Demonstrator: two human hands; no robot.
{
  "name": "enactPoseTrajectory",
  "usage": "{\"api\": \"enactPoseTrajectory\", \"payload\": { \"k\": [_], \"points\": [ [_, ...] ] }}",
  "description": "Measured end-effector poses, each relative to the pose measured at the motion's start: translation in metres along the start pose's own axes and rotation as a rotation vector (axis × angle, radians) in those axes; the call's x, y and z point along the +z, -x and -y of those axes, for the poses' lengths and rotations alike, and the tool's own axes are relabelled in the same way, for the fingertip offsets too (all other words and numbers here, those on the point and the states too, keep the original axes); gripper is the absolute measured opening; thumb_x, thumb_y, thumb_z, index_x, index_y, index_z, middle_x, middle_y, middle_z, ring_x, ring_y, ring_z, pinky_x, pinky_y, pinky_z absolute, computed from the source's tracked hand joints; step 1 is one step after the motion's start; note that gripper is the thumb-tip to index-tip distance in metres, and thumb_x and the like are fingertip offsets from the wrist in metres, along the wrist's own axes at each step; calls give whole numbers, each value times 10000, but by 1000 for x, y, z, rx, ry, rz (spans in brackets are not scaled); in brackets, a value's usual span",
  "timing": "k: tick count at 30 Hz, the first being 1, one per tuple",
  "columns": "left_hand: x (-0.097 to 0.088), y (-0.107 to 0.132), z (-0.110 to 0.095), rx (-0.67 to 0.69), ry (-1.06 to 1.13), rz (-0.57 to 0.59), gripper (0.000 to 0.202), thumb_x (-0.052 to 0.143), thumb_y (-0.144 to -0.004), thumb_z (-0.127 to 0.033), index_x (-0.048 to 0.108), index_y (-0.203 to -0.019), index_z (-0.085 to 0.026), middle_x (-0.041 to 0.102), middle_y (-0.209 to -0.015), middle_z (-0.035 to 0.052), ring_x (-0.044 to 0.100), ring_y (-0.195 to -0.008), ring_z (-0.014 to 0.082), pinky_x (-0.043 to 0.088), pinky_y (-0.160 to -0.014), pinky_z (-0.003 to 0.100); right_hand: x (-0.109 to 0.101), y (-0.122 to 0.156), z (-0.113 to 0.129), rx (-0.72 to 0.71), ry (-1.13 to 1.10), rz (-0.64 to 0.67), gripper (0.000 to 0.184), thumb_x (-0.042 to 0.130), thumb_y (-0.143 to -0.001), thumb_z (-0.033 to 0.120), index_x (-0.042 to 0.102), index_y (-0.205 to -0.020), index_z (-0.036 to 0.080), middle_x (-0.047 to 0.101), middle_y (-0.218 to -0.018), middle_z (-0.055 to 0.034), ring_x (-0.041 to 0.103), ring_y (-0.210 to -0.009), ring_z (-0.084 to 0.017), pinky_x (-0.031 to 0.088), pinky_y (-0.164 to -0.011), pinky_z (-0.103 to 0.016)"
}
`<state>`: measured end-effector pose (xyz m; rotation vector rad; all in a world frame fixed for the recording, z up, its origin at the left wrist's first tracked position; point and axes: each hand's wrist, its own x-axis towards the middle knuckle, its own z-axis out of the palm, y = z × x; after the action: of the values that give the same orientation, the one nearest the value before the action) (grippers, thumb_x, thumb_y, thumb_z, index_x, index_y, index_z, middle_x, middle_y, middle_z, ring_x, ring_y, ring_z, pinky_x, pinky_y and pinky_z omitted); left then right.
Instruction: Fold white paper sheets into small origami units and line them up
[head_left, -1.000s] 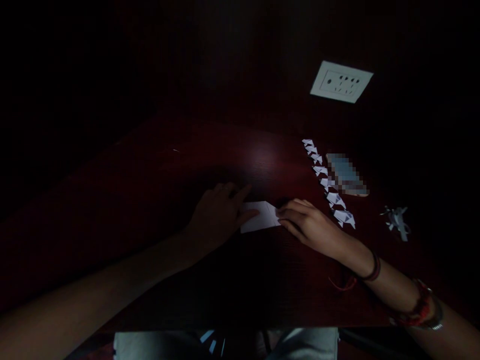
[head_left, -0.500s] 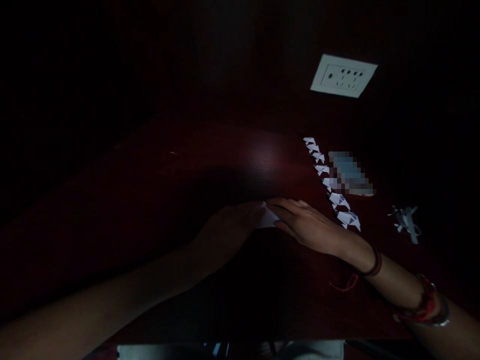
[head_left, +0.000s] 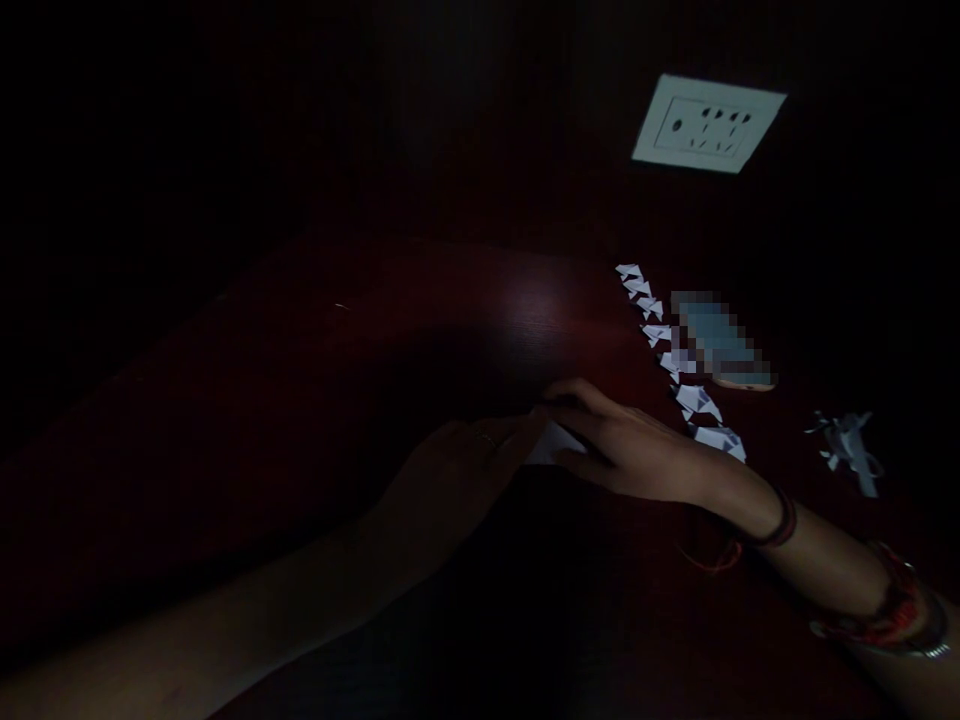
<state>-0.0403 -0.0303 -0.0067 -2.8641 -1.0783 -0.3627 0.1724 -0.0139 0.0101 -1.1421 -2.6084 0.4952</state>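
Note:
A small piece of white paper [head_left: 553, 446] with a pointed top lies between my two hands, low over the dark red table. My left hand [head_left: 469, 460] is closed on its left side, with a thin ring on one finger; deep shadow covers most of this hand. From the right, my right hand [head_left: 619, 440] grips the paper's right edge, thumb below and fingers arched above. The fingers hide part of the paper. To the right of my right hand, several small folded white paper figures [head_left: 696, 401] stand in a slanting row.
A phone-like device [head_left: 724, 340], blurred out, lies right of the row. Farther right sits a tangle of white paper strips [head_left: 851, 450]. A white socket plate [head_left: 709, 124] is on the dark panel behind the table [head_left: 420, 310]. A red cord end [head_left: 716, 562] hangs by my right wrist.
The view has shifted, so the row, phone and strips appear farther right. My right fingers have lifted and arched more over the paper. Both hands stay at the paper.

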Motion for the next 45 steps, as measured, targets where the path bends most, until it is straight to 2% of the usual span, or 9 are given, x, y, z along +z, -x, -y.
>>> {"api": "enactPoseTrajectory", "payload": {
  "k": [5,9,12,18,23,30,36,41,45],
  "points": [
    [-2,3,-2,57,-30,20,397,394,-790,-94,400,-1186,-129,544,-1114,80,525,-957,202,402,-804,358,3,-1,-4,11,-54,-11,373,515,-767,287,486,-1133,216,443,-1136,-44,506,-967,-166,462,-848,-289],
    [-5,0,-3,81,-82,28,341,403,-766,-49,492,-1091,-104,546,-1102,89,511,-970,225,414,-791,370,2,-1,-2,22,-29,-2,427,514,-770,304,440,-1181,219,433,-1164,-45,514,-959,-171,461,-846,-298],
    [-4,0,-3,70,-86,43,322,407,-772,-57,503,-1076,-99,545,-1095,93,511,-963,223,417,-795,364,0,-2,-1,10,3,18,458,500,-780,301,390,-1220,234,417,-1187,-44,523,-942,-166,468,-831,-298],
    [3,2,0,86,-82,41,340,388,-774,-30,490,-1091,-99,525,-1110,100,473,-1009,228,392,-844,379,-5,-6,-1,-7,49,106,413,489,-782,319,424,-1182,239,420,-1161,-39,547,-861,-141,494,-749,-258],
    [4,0,1,107,-6,38,319,412,-793,-60,486,-1099,-117,518,-1110,82,446,-1024,214,361,-889,363,-5,-5,0,13,94,123,430,463,-796,342,390,-1208,243,397,-1195,-35,550,-862,-153,497,-751,-287],
    [3,-2,-1,-2,130,35,291,394,-848,-165,458,-1129,-199,511,-1112,33,464,-992,178,387,-838,329,-5,-4,1,27,139,134,462,440,-809,354,334,-1253,283,379,-1218,-23,552,-867,-155,493,-764,-298],
    [-13,11,-8,-47,33,38,239,392,-847,-237,546,-1011,-160,559,-1031,66,497,-925,228,388,-790,403,-5,-5,2,23,156,138,483,440,-807,346,304,-1268,301,374,-1219,-23,552,-857,-159,499,-737,-307],
    [-32,20,-15,-46,-66,172,215,402,-806,-141,614,-828,-165,599,-888,71,527,-826,235,386,-748,429,-4,-5,2,7,106,135,508,461,-798,326,300,-1277,274,377,-1207,-35,537,-893,-158,473,-790,-304],
    [-31,13,-10,-68,-45,211,184,427,-780,-116,602,-780,-170,582,-813,55,516,-789,218,380,-732,404,-5,-6,1,-13,7,117,513,512,-769,293,349,-1253,251,395,-1175,-44,504,-956,-158,431,-847,-301]
  ]
}}
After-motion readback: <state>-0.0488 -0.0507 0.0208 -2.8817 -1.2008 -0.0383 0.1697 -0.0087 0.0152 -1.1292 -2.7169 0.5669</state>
